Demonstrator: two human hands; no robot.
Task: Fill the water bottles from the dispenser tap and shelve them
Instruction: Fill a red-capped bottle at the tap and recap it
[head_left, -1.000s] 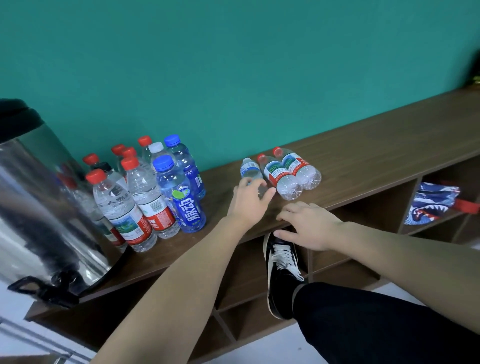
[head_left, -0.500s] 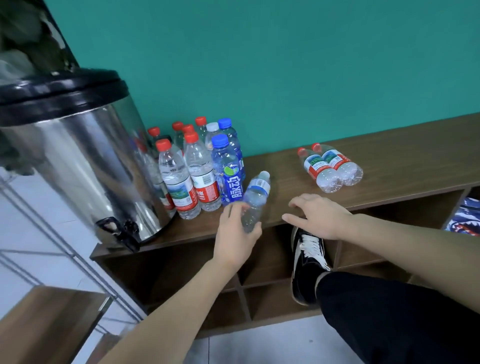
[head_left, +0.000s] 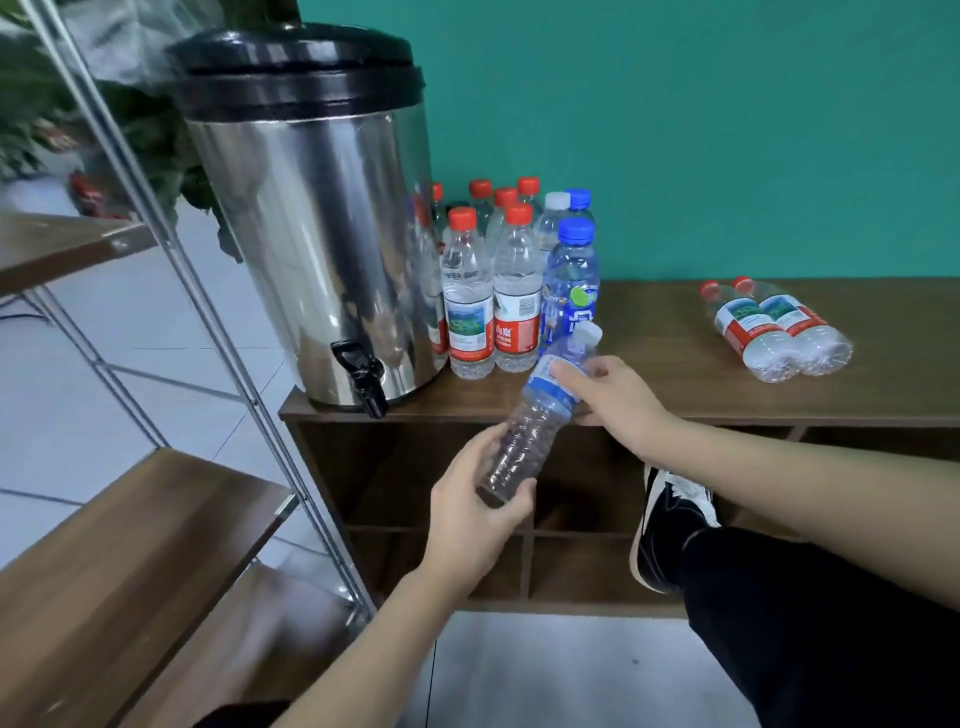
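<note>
Left hand wraps base of empty white-capped bottle, steadying it; right hand closed around its shoulder (probably heading for cap), right of dispenser tap.

You have one view only, worn on your head, wide-angle, looking forward and down. It faces the teal wall across the wooden bench, close enough that your forearms enter from the near edge. The steel dispenser fills the far left; a metal shelf rack runs along the left edge.
</note>
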